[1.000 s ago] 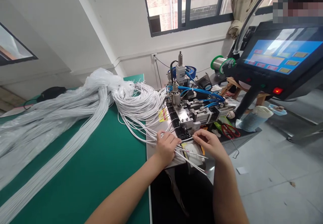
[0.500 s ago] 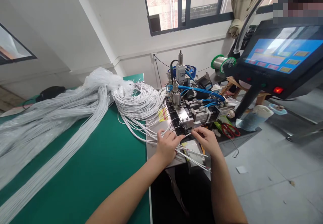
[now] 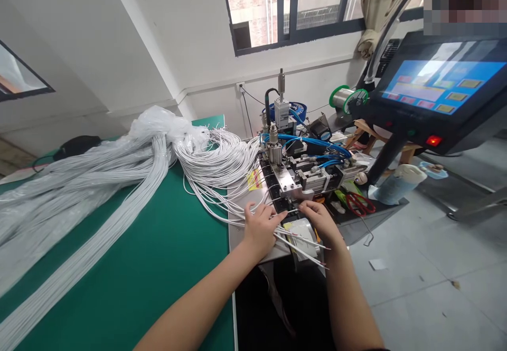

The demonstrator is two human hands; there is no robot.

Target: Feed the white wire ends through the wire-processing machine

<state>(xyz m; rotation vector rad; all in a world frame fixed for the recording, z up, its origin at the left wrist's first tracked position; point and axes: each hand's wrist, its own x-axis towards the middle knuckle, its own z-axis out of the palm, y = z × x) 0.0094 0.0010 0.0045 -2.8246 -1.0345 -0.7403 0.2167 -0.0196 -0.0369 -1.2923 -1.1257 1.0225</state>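
Observation:
Both hands work at the front of a bench machine (image 3: 291,179) with metal blocks and blue air hoses. My left hand (image 3: 261,229) is closed on a white cable, its index finger stretched along it toward the machine. Pinched at that cable's end are the thumb and fingers of my right hand (image 3: 319,219). The short stretch of white cable (image 3: 292,211) between the hands lies at the machine's front edge. Several loose white cables (image 3: 304,253) pass under my left hand, their stripped ends pointing right. Behind, a coiled bundle of white cables (image 3: 217,161) leads to the machine.
Long white cables in clear plastic (image 3: 91,177) lie across the green table (image 3: 166,266). At right stand a lit touch screen (image 3: 431,87), red-handled scissors (image 3: 360,204) and a bottle (image 3: 400,185). A spool of wire (image 3: 348,99) sits behind. A co-worker is partly visible at top right.
My right hand has shifted slightly left and down, closer to the machine's front edge. The left hand keeps its hold. The whole view has drifted a little.

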